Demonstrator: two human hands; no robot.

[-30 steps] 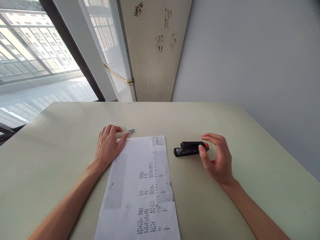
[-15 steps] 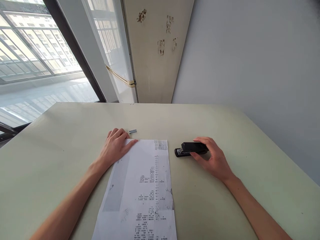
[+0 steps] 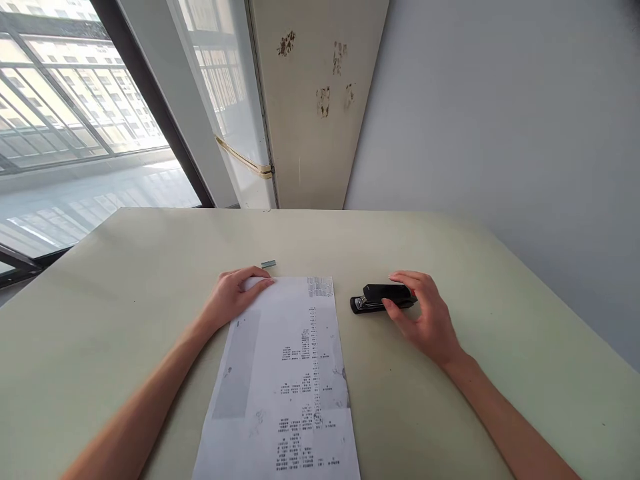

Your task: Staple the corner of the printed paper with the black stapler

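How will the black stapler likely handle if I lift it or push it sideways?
The black stapler probably won't roll: its long base lies along the tabletop. It should feel rigid but hinged, as the top lever stands above the base at the left end; squeezing may close that gap. Visible metal suggests some heft.

Fridge (image 3: 310,153) w/ brn marks (image 3: 323,101) & yellowish handle (image 3: 245,159), gray wall (image 3: 490,120) on R, railing (image 3: 65,98) outside window (image 3: 153,103) on L

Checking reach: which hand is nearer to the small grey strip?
Left. The left hand lies just short of the grey strip, at the paper; the right hand is well right of it, at the stapler.
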